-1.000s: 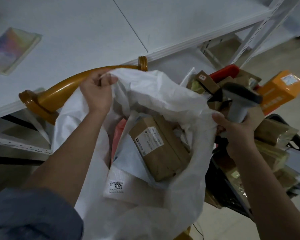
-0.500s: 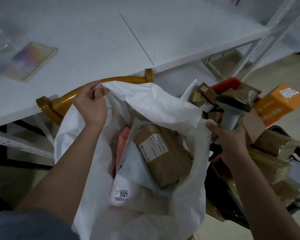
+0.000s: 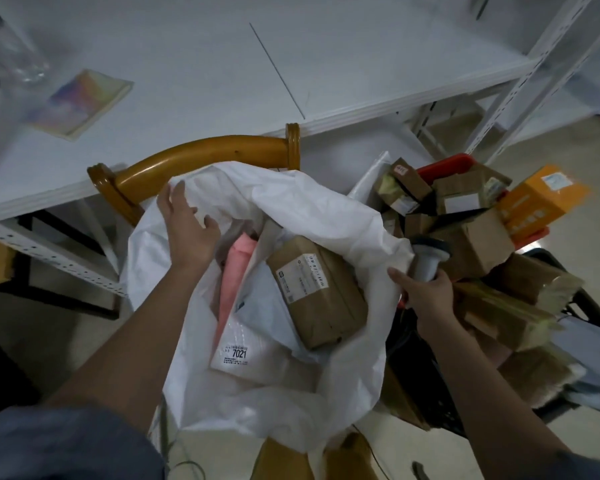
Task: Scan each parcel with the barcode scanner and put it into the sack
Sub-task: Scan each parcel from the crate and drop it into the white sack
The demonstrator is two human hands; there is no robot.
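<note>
Released from the sack [image 3: 326, 216] rim, my left grip [image 3: 187, 230] spreads wide; right grip [image 3: 426, 292] holds the scanner [image 3: 428, 258], parcels [image 3: 471, 237] at two o'clock, nearer it.

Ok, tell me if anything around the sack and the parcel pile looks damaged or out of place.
One thing: in the pile right of the white sack, a brown cardboard box has a ragged, torn flap edge. The boxes there lie heaped at all angles, an orange box tilted on top. Parcels inside the sack look intact.

White sack [image 3: 291, 216], brown parcel [image 3: 323, 292], pink parcel [image 3: 234, 271], orange box [image 3: 537, 202].
</note>
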